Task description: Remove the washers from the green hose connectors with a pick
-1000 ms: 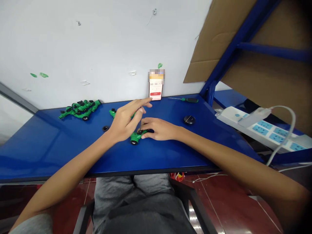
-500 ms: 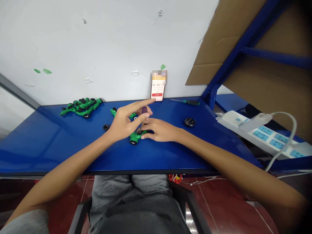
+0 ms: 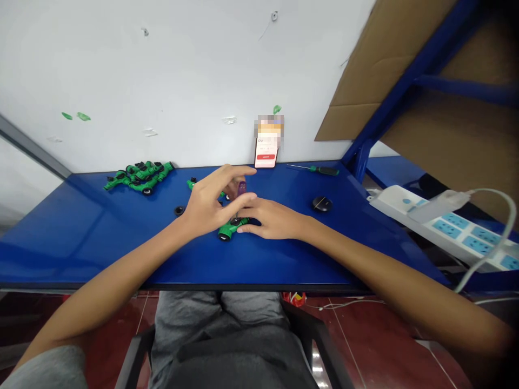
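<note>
Right grip [image 3: 273, 219] is pinching the green fitting [image 3: 227, 230] on the counter [image 3: 275, 265]; my left grip [image 3: 211, 199] is surrounding the purple screwdriver [image 3: 242, 187], clamped or not I can't tell. I should be keeping it straight!

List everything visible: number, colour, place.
Piled fittings: several, green, left
Other fittings: some, green, centre
Ring: one, black, centre left
Purple screwdriver: one, centre
Green screwdriver: one, right rear
Rounded object: one, black, right
Phone: one, white screen, rear
Power strip: one, white, right
Cables: several, white, right
Cardboard: some, brown, right
Frame: one, blue, right
Table: one, blue, centre
Wall: white, rear
Chair: one, black, bottom
Floor: red, bottom
Clothing: grey, bottom
Left hand, right hand: two, bare, centre
</note>
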Demonstrator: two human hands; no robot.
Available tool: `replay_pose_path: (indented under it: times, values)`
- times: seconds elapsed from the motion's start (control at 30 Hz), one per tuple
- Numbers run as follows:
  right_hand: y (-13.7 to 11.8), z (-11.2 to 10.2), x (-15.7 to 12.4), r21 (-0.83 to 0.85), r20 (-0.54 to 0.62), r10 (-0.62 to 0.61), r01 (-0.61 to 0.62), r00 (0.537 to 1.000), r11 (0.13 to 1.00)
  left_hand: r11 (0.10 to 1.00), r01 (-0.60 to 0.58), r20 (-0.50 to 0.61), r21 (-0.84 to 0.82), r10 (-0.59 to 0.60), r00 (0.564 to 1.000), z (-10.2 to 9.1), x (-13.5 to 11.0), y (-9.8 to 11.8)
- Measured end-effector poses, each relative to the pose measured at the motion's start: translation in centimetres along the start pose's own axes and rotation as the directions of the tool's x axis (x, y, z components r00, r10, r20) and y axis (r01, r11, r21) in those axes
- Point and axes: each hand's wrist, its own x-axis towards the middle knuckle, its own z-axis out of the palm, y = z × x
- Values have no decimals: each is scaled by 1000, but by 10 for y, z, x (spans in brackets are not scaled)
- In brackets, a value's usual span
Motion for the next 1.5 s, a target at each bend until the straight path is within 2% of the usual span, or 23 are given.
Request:
replay_pose_path:
  times: [0.1,0.2,0.33,0.43,0.57,0.67,0.83,1.03,1.17,1.27,1.4,1.5]
  values:
    - [-1,0,-1,11,-2,13,-13,1000,1000,998,-26,7,56,26,1000,2,1,-1]
    - [-1,3,1,72,-125,51,-42,991,997,999,-2,35,53,1,999,2,1,-2]
    - [0,7,8,237,-389,77,18,918,971,998,67,70,3,-67,995,-3,1,-3]
    - [-3,6,12,329,-475,89,82,876,941,997,81,70,-4,-80,994,-6,2,-3]
    - [-9,4,12,380,-466,108,89,878,921,994,104,52,-21,-102,993,-6,3,-3]
    - [-12,4,12,357,-444,109,64,889,932,988,139,36,-67,-136,990,-3,4,-3]
    - [-15,3,17,343,-448,152,12,881,939,982,159,14,-100,-158,987,-1,1,-2]
    - [-18,-9,17,356,-366,114,26,924,934,989,113,10,-94,-112,994,-4,-1,-2]
    - [-19,-6,16,369,-406,89,73,910,927,985,102,33,-141,-98,995,-6,-1,-4]
    - [-21,-1,15,382,-393,69,95,917,919,978,82,76,-194,-69,995,-9,-1,-6]
    - [-24,3,15,399,-364,84,74,928,914,970,79,151,-228,-44,987,-12,1,-6]
    - [-25,7,17,404,-405,134,45,904,914,976,78,149,-204,-48,988,-12,1,-3]
